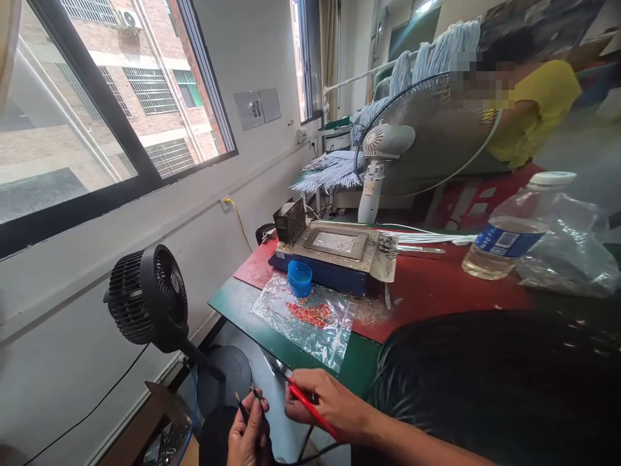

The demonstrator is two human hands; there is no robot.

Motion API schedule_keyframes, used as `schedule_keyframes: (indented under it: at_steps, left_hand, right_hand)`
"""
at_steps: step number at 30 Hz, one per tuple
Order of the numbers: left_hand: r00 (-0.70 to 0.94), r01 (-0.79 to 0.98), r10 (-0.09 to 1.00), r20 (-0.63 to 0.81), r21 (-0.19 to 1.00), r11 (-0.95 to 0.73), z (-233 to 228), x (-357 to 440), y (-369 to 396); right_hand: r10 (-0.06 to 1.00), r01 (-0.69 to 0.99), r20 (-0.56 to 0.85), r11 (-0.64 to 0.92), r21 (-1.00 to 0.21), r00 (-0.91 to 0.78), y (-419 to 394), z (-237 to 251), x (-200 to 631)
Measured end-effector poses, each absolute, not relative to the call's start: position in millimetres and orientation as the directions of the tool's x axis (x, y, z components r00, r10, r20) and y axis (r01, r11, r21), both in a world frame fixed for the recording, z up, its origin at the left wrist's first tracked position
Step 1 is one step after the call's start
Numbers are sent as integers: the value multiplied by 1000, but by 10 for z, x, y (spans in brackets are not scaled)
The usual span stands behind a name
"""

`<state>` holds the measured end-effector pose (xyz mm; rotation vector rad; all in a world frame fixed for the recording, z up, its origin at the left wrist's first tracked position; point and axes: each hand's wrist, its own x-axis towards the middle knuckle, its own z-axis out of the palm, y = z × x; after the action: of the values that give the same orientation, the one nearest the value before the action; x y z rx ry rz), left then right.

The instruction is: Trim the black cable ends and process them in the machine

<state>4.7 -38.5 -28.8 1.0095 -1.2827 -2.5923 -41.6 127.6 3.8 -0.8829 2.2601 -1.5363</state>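
Nearest us in the head view, our right hand (327,402) grips a slim red-handled tool (312,410), its dark tip slanting up and left, apart from our other hand. Our left hand (247,430) pinches dark cable ends (242,409) between thumb and fingers, just below the green table edge (363,355). To our right we have a big coil of black cable (466,369). Ahead lies a clear plastic bag (334,346) bearing small red bits (310,314) and a blue cup (299,285), just before a blue-sided device (325,275); a bottle (502,252) stands farther right.
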Motion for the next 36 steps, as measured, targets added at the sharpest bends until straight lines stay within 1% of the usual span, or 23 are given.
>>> schedule_keyframes:
  at_steps: [2, 3, 5, 7, 11, 18, 25, 30, 33, 36]
  left_hand:
    - [-776, -226, -335, -535, 732, -643, -288, 58, -366]
    - [-782, -234, -326, -531, 735, -636, -289, 62, -354]
    - [-797, -252, -308, -519, 750, -611, -296, 68, -331]
    - [-807, -263, -302, -508, 766, -586, -305, 74, -316]
    - [-811, -278, -294, -506, 775, -568, -325, 82, -317]
    - [-807, -247, -317, -498, 773, -584, -404, 98, -347]
    - [-816, -255, -306, -490, 781, -570, -353, 112, -334]
    - [-794, -246, -360, -489, 801, -545, -338, 122, -316]
    - [-787, -234, -423, -450, 851, -471, -334, 129, -307]
    - [-779, -207, -498, -379, 907, -366, -282, 134, -283]
  right_hand:
    - [-716, -93, -83, 203, -975, -693, 1286, 38, -411]
    - [-749, 12, -146, 181, -983, -646, 1285, 34, -401]
    - [-783, 159, -207, 140, -977, -586, 1279, 33, -378]
    - [-798, 222, -210, 98, -970, -565, 1276, 44, -361]
    - [-820, 253, -190, 57, -966, -541, 1290, 83, -356]
    - [-815, 278, -247, 110, -954, -525, 1290, 95, -359]
    - [-833, 297, -205, 51, -953, -514, 1297, 66, -350]
    - [-828, 294, -231, 85, -952, -510, 1288, 36, -354]
    - [-833, 300, -228, 78, -951, -505, 1291, 42, -351]
    - [-842, 311, -214, 58, -949, -496, 1297, 65, -349]
